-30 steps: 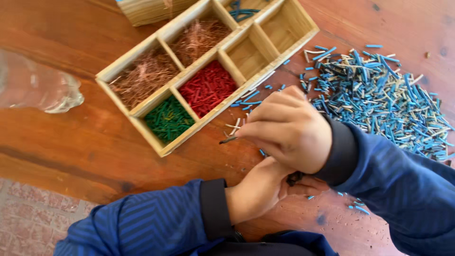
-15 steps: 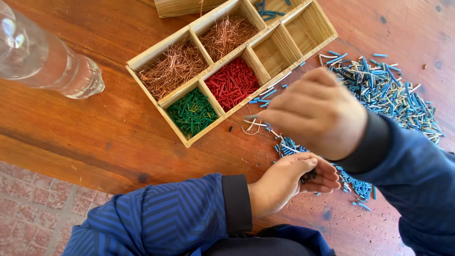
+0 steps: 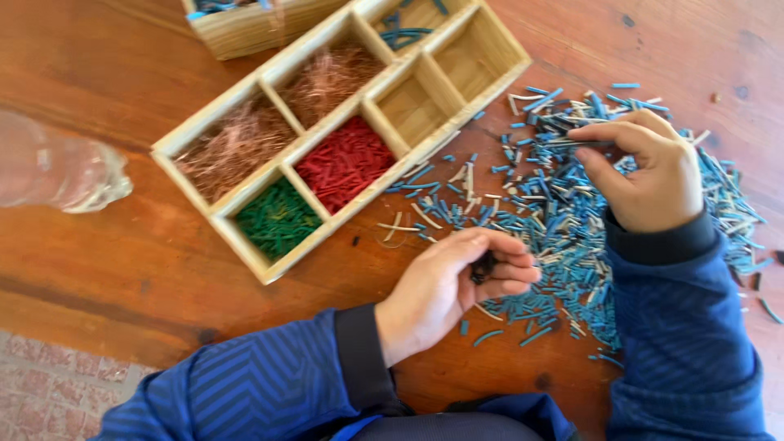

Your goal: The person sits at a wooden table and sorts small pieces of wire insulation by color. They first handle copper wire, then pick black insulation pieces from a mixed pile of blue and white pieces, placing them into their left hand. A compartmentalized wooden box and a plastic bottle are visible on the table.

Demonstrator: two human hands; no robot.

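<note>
My left hand (image 3: 445, 286) rests on the wooden table near its front edge, fingers curled around a small bunch of dark pieces (image 3: 483, 266). My right hand (image 3: 645, 167) hovers over a wide pile of blue, white and dark short stick pieces (image 3: 555, 204), its thumb and fingers pinched on a thin dark piece at the pile's top. To the left lies a wooden divided tray (image 3: 384, 175). Its compartments hold green pieces (image 3: 276, 219), red pieces (image 3: 347, 159) and copper-coloured strands (image 3: 237, 147); two are bare.
A clear plastic bottle (image 3: 61, 167) lies on the table at the left. A second wooden box (image 3: 253, 24) stands behind the tray at the top edge. Patterned floor tiles (image 3: 49, 392) show below the table's front edge.
My right hand moved from beside the tray out to the right, onto the blue pile. My left hand stayed low, still curled on dark pieces. The view shifted.
</note>
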